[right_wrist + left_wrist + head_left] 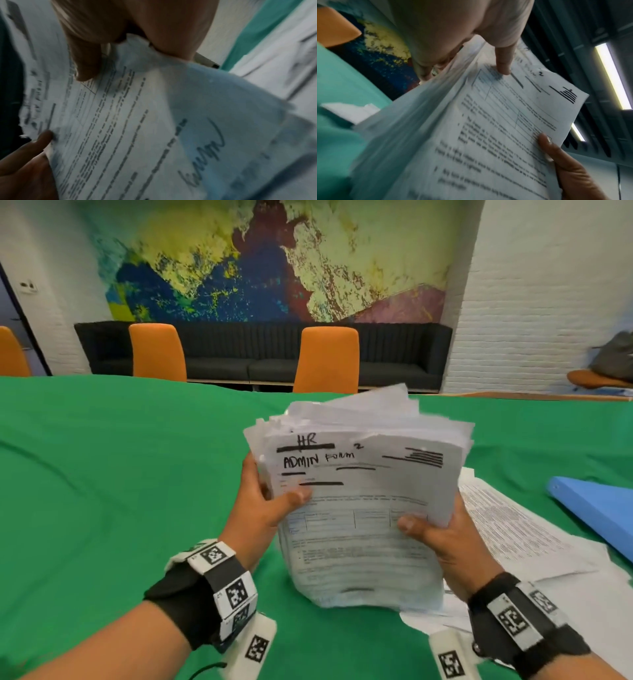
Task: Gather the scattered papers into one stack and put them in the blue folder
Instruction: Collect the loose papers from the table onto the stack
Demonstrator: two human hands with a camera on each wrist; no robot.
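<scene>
Here, a thick, uneven stack of white printed paper sheets [359, 508] stands nearly upright, its lower edge resting on the green cloth-covered bench [120, 474]. The top sheet bears the handwritten words "HR" and "ADMIN FORM". The left hand [263, 501] grasps the stack's left edge, thumb pressed on the front sheet and fingers hidden behind. The right hand [442, 539] grasps the stack's right edge in the same way, thumb on the front near the printed table; the right wrist view shows its fingers curled behind the sheets. Upper corners of the stack are splayed and misaligned, so the sheets are judged not yet squared.

To the right of the stack, more loose white printed sheets [513, 525] lie flat on the bench, some running beneath the right wrist. Farther right of the stack lies the flat light-blue folder [596, 508], partly cut off by the frame edge; whether it is open cannot be told.

Handling, as a judgement: the stack is moderately heavy as a whole yet limp and slippery sheet to sheet, so inner pages may slide out if the grip loosens. Hold is best taken at both long edges near mid-height, as shown, tapping the lower edge on the bench to align it.
</scene>
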